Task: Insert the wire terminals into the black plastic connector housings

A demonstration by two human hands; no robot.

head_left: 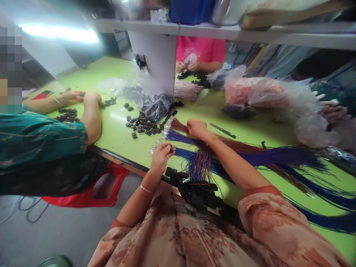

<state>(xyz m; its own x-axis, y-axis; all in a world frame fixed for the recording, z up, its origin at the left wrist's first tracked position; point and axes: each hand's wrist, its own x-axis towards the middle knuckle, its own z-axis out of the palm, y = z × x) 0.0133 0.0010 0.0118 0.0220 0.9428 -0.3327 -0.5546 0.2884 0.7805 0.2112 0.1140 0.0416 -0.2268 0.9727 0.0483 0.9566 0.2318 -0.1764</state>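
My left hand (161, 155) is closed in a pinch on a small black connector (171, 149) at the near edge of the green table (116, 129). My right hand (197, 128) reaches over the bundles of blue wires (278, 155) and brown wires (239, 145), its fingers curled onto the wire ends. A finished cluster of black connectors with purple wires (198, 181) hangs over the table edge by my lap.
Loose black connectors (144, 126) and a plastic bag of them (157, 107) lie ahead. A person in a teal sleeve (41, 137) works at the left, another in pink (200, 50) across. Plastic bags of pink parts (256, 92) sit at the right. A red stool (91, 189) stands below.
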